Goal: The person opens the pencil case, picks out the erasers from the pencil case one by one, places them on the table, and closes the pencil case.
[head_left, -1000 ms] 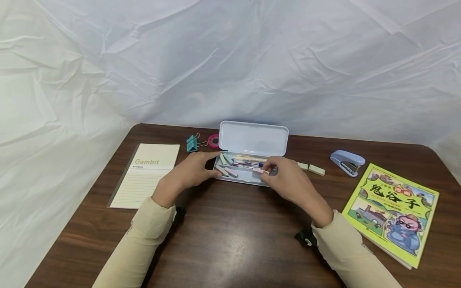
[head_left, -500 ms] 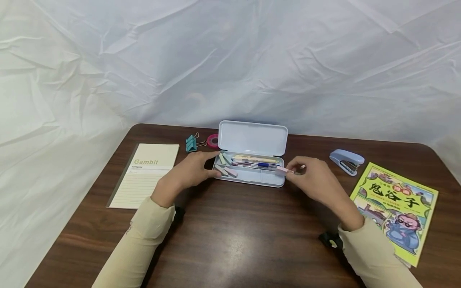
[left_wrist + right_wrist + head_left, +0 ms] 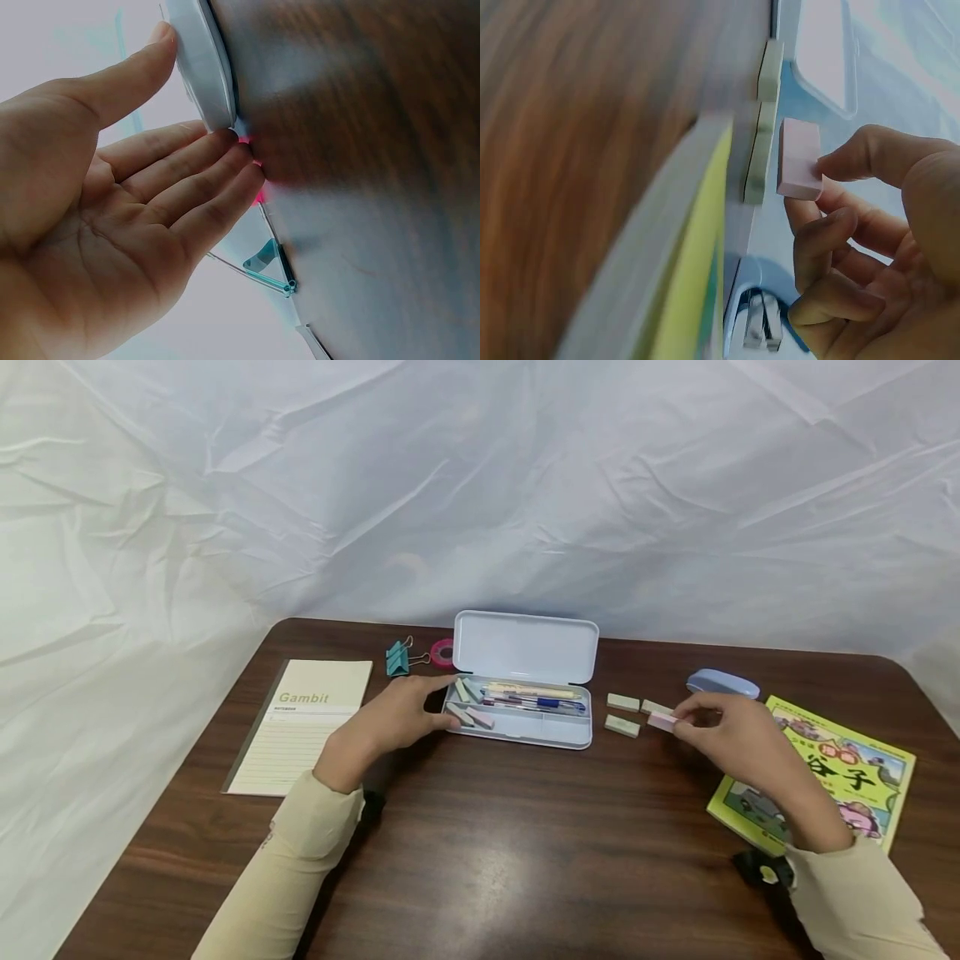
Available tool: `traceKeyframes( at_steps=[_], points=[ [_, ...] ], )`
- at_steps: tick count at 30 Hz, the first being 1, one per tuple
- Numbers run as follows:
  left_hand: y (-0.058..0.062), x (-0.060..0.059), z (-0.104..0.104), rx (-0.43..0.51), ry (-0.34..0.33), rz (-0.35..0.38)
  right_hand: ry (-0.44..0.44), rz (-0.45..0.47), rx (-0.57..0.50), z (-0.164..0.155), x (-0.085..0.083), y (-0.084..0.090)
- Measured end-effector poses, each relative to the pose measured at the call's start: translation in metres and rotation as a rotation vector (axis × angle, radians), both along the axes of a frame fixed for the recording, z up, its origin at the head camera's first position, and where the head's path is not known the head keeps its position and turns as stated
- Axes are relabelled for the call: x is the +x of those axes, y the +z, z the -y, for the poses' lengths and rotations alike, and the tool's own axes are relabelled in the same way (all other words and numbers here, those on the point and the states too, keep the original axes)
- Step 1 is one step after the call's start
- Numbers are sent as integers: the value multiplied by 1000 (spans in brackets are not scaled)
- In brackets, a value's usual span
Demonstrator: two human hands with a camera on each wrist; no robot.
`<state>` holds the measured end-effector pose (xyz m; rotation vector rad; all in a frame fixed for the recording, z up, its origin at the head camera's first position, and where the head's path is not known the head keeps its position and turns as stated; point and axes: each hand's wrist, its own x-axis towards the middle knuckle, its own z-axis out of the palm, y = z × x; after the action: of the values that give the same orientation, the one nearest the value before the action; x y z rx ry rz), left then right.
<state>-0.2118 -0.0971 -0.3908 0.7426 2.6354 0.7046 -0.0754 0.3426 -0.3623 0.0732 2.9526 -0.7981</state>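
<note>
My right hand (image 3: 738, 739) pinches a pink eraser (image 3: 800, 157) between thumb and fingers, to the right of the pencil case. Close by on the table lie pale green erasers (image 3: 622, 726). My left hand (image 3: 393, 718) rests at the left end of the light-blue pencil case (image 3: 517, 741), thumb at the near corner and index finger at the far one. In the left wrist view, its fingers (image 3: 202, 184) are nearly straight. The case's lid (image 3: 525, 645) stands up. Inside are several pens (image 3: 536, 702) and, at the left end, several erasers (image 3: 480, 718).
A light-blue stapler (image 3: 723, 682) and a yellow-green comic book (image 3: 847, 760) are at the right, both partly covered by my right hand and arm. A notebook (image 3: 300, 727), a teal binder clip (image 3: 397, 658) and a pink tape roll (image 3: 442, 652) are at the left.
My right hand has lifted the pink eraser from the case's near compartment and carried it right, over to the green erasers. My left hand has stayed at the case.
</note>
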Motion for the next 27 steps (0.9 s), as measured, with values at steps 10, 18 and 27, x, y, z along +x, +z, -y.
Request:
traceKeyframes(
  at_steps=[10,18,27],
  points=[
    [-2,0,3,4,-15,-12,11,61,-8,-9,-1,-3],
    [15,10,-2,0,-15,-1,-9,88,-6,-10,-1,-4],
    [25,17,-5,-19,3,1,-25,106,-19,-13,-2,-3]
  ],
)
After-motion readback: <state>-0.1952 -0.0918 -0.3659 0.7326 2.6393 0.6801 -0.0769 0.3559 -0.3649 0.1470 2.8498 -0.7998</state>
